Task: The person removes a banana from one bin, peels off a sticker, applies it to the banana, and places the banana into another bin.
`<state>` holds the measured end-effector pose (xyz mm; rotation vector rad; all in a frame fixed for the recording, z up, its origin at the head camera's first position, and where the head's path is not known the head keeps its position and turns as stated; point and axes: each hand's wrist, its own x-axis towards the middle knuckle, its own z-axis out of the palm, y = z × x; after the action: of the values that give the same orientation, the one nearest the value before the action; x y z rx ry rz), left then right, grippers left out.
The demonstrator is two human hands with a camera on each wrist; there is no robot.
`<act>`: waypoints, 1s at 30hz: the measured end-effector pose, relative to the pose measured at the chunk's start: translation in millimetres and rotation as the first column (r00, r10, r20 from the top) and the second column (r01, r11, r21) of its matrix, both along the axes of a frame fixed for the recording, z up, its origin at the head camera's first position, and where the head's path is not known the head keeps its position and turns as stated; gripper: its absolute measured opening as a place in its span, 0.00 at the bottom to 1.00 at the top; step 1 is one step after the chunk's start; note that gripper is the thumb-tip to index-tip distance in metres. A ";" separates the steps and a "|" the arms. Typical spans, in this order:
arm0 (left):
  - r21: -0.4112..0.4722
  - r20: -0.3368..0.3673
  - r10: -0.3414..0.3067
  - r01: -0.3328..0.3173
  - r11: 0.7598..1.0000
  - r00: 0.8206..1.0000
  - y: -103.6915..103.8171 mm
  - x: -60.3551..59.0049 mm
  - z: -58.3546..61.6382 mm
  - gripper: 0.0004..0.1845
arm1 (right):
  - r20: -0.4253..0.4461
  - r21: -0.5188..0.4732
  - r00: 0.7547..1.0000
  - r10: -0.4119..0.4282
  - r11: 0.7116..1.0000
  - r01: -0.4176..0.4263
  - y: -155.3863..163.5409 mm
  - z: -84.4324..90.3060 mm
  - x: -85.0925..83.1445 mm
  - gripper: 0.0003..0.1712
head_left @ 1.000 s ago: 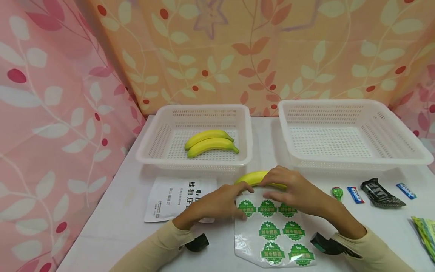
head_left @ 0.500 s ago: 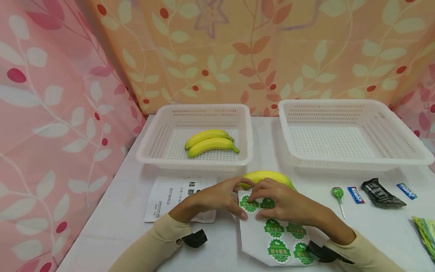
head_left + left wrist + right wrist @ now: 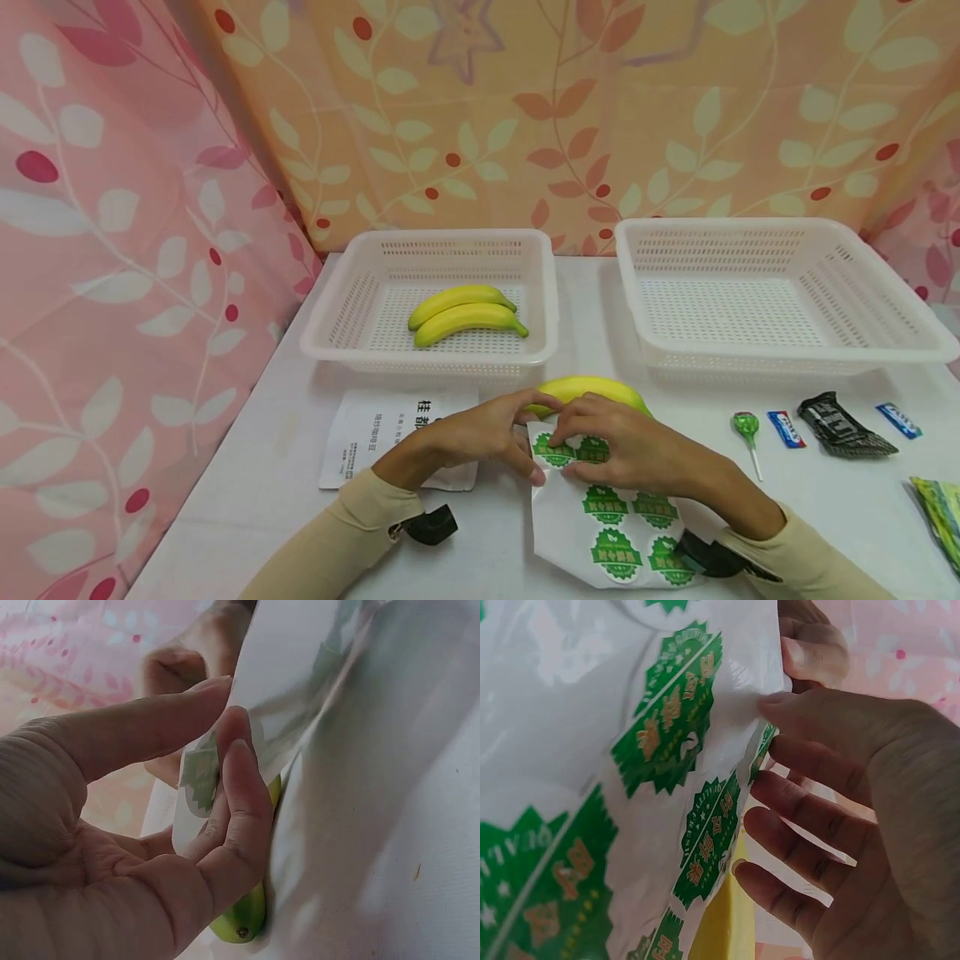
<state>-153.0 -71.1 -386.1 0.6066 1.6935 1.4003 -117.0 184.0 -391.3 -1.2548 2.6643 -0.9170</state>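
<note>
**Both hands pinch the top of the sticker sheet**

Since a second ago the sticker sheet (image 3: pixel 611 508) has been lifted at its top edge and pulled nearer the person, and the right hand has come off the banana onto the sheet; over the last half second little has shifted.

At far left on the table (image 3: pixel 247 492), a printed white packet (image 3: pixel 382 433) lies flat, partly under the left forearm. Behind it the left basket (image 3: pixel 330 325) holds two bananas (image 3: pixel 465 317). The left hand (image 3: pixel 480 437) pinches the sheet's upper left corner, thumb in front and fingers curled behind it. Just beyond the hands the loose banana (image 3: pixel 592 390) lies on the table, touching the sheet's raised edge. The right hand (image 3: pixel 626 446) pinches the same top edge at a green sticker (image 3: pixel 667 712). Farther right stand the empty-looking right basket (image 3: pixel 780 350), a lollipop (image 3: pixel 746 427) and small wrapped sweets (image 3: pixel 843 425).
</note>
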 end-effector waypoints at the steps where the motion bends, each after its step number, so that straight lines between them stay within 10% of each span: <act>1: -0.003 -0.002 0.000 0.000 1.000 1.000 0.1 -0.2 -0.3 0.49 | -0.019 -0.005 1.000 0.007 1.000 -0.007 0.0 -0.1 -0.3 0.12; 11: -0.220 -0.278 -0.039 -0.024 0.975 0.960 0.3 7.9 3.6 0.50 | -0.163 -0.127 0.986 0.012 0.991 -0.033 9.2 3.7 -5.3 0.14; 17: -0.424 -0.603 -0.139 -0.169 0.890 0.786 3.3 25.8 19.9 0.37 | -0.332 -0.167 0.940 -0.073 0.986 0.018 20.6 10.7 -11.4 0.10; 19: -0.431 -0.646 -0.123 -0.226 0.874 0.754 3.8 29.0 23.3 0.31 | -0.381 -0.186 0.921 -0.081 0.983 0.009 21.8 12.1 -13.2 0.02; 21: -0.390 -0.622 -0.062 -0.240 0.889 0.781 4.8 28.1 24.3 0.29 | -0.408 -0.196 0.909 -0.085 0.981 0.003 21.7 13.6 -13.8 0.14; 25: -0.237 -0.398 0.098 -0.206 0.950 0.912 7.6 18.8 20.4 0.36 | -0.421 -0.195 0.904 -0.074 0.981 -0.010 18.9 14.9 -12.3 0.26; 30: -0.112 -0.281 0.251 -0.292 0.950 0.926 10.1 10.0 9.1 0.25 | -0.424 -0.167 0.904 -0.055 0.986 -0.019 14.5 12.5 -10.4 0.27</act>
<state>-143.0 -61.0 -376.9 0.5022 2.1452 1.4102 -127.4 198.4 -378.8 -1.6422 2.9774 -0.9848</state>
